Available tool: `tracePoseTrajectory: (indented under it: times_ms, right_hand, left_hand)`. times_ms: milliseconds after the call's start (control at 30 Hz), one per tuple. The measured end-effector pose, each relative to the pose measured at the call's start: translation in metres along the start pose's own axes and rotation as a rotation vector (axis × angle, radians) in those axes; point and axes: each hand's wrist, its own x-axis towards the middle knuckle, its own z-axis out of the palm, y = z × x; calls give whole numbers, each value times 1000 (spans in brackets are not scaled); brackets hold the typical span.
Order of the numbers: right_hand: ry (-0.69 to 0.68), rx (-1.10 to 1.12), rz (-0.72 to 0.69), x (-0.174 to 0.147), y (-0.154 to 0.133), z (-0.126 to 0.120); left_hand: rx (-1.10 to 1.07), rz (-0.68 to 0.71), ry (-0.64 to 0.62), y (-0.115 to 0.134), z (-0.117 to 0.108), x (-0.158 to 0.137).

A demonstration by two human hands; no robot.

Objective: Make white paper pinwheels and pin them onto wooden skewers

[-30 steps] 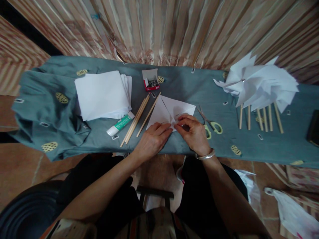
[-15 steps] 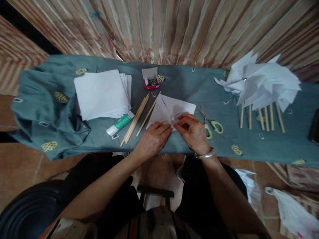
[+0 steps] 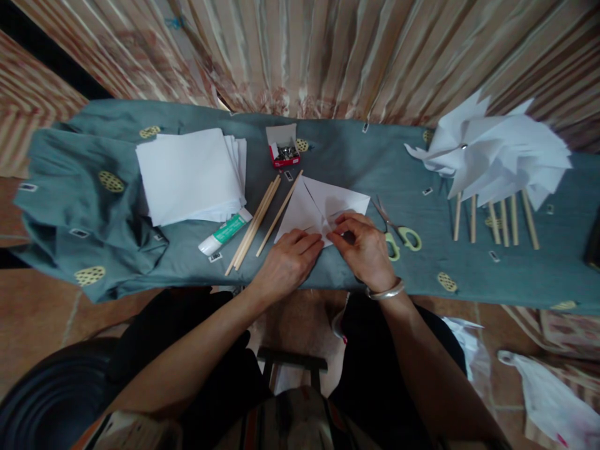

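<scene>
A white sheet of paper [image 3: 345, 195], slit along lines that run in from its corners, lies at the near edge of the table. My left hand [image 3: 290, 257] rests on its near left part, fingers together and pressing on the paper. My right hand [image 3: 360, 244], with a silver bangle at the wrist, pinches part of the sheet near its middle between thumb and forefinger. The fingertips of both hands almost meet. Scissors with pale green handles [image 3: 409, 239] lie open just right of my right hand. Wooden sticks [image 3: 257, 224] lie left of the paper.
A stack of white paper [image 3: 187, 178] and a glue stick [image 3: 225, 231] lie at the left. Behind the sheet stands an open red box of small metal pins [image 3: 285, 156]. Several paper pinwheels [image 3: 510, 156] on sticks are piled at the right. A curtain [image 3: 300, 56] hangs behind the table.
Both hands and the paper stay in nearly the same place. The view has shifted very slightly; nothing was picked up or let go.
</scene>
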Motion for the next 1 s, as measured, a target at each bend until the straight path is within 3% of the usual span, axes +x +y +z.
tracePoseTrajectory:
  times_ms: [567, 1000]
  right_hand:
    - [-9, -2, 23, -2, -5, -2]
    - [-38, -106, -107, -11, -1, 2]
  left_hand:
    - [2, 11, 3, 0, 0, -1]
    - [16, 11, -6, 1, -1, -1]
